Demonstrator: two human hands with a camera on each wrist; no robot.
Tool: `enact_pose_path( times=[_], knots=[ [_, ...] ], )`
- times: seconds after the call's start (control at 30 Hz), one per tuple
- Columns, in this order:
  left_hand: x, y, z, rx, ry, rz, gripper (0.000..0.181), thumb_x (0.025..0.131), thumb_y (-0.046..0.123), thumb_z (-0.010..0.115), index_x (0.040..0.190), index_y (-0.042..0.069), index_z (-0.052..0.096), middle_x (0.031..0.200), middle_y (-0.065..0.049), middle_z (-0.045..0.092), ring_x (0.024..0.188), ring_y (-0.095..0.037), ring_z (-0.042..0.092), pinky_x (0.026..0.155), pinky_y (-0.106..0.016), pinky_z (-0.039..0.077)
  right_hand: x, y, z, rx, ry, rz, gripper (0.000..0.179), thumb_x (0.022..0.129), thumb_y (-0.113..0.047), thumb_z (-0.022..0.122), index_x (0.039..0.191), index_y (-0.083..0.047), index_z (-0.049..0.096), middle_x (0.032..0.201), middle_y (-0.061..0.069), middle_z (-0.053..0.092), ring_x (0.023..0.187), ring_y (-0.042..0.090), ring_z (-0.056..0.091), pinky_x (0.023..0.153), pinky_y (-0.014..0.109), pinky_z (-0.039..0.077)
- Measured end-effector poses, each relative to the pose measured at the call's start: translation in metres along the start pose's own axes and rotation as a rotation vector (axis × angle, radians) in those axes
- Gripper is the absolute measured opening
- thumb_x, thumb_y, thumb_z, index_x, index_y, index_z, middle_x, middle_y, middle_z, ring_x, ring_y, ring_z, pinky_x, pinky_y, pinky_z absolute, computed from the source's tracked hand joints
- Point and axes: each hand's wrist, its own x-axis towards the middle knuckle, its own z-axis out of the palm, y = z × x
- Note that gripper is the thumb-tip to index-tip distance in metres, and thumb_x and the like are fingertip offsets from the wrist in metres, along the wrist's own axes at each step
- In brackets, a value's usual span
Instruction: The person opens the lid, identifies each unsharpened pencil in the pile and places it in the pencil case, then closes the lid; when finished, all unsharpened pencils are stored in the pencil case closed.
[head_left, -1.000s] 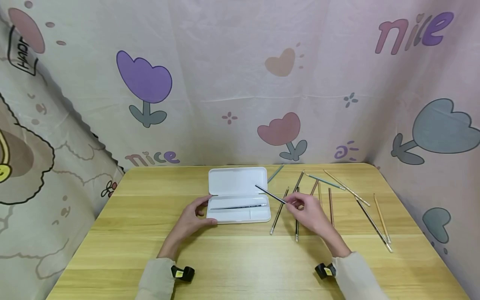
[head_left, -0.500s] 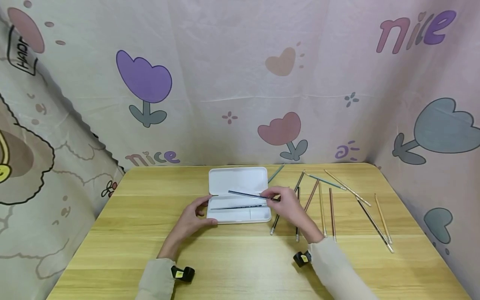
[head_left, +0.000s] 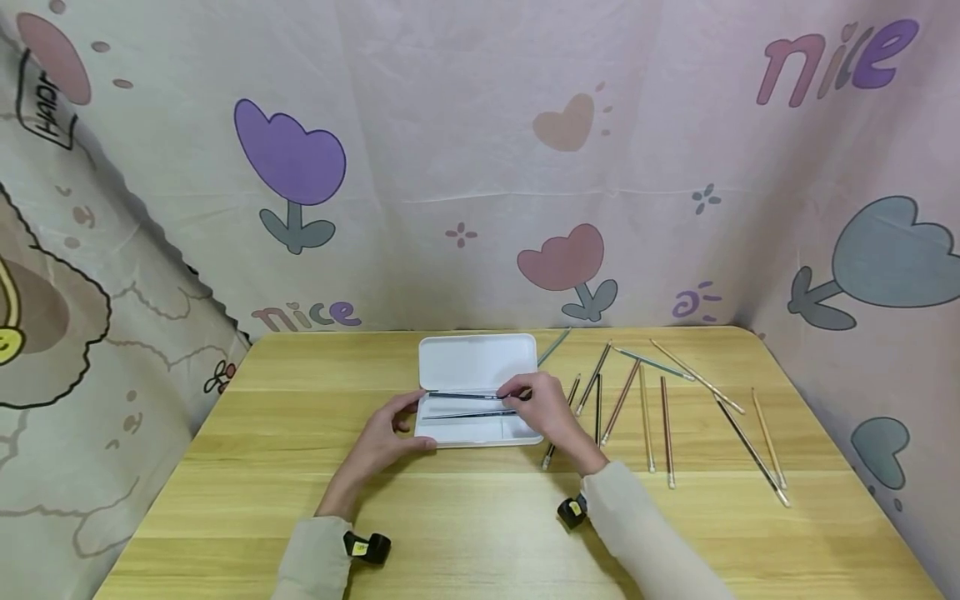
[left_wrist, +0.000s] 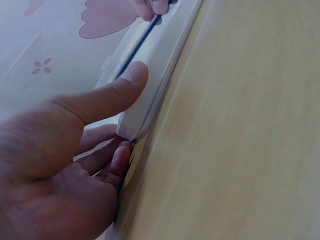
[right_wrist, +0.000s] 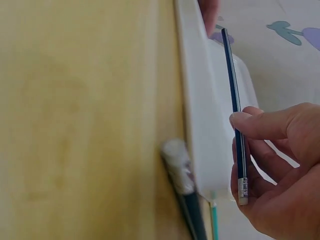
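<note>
A white pencil case (head_left: pixel 477 358) lies on the table with its lid folded back. My left hand (head_left: pixel 384 435) grips its left end, the thumb (left_wrist: pixel 115 97) over the near edge and the other fingers curled at the end. My right hand (head_left: pixel 546 410) pinches a dark pencil (head_left: pixel 461 396) near its eraser end, over the back part of the case's tray. In the right wrist view this pencil (right_wrist: pixel 232 80) shows a silver ferrule and white eraser. Another dark pencil (head_left: pixel 453 416) lies lengthwise in the tray, its right end hidden by the right hand.
Several loose pencils lie right of the case, among them a red-brown one (head_left: pixel 667 433), a yellow one (head_left: pixel 647 421) and a black one (head_left: pixel 752 450). A teal pencil (head_left: pixel 553 347) lies beside the lid. A patterned curtain (head_left: pixel 420 167) rises behind the table.
My right hand has moved left from above the loose pencils to the case, carrying the dark pencil, which has turned nearly parallel to the case. The left hand has stayed in place.
</note>
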Motion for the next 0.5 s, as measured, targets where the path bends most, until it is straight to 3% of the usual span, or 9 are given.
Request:
enact_pose_path(
  times=[0.5],
  knots=[
    [0.000, 0.000, 0.000, 0.001, 0.004, 0.011, 0.088, 0.074, 0.017, 0.094, 0.149, 0.003, 0.051, 0.133, -0.016, 0.063, 0.106, -0.026, 0.055, 0.088, -0.032, 0.047, 0.004, -0.001, 0.016, -0.074, -0.052, -0.002, 0.015, 0.087, 0.007, 0.075, 0.091, -0.007, 0.081, 0.091, 0.005, 0.076, 0.082, 0.015, 0.068, 0.072, 0.029, 0.057]
  ],
)
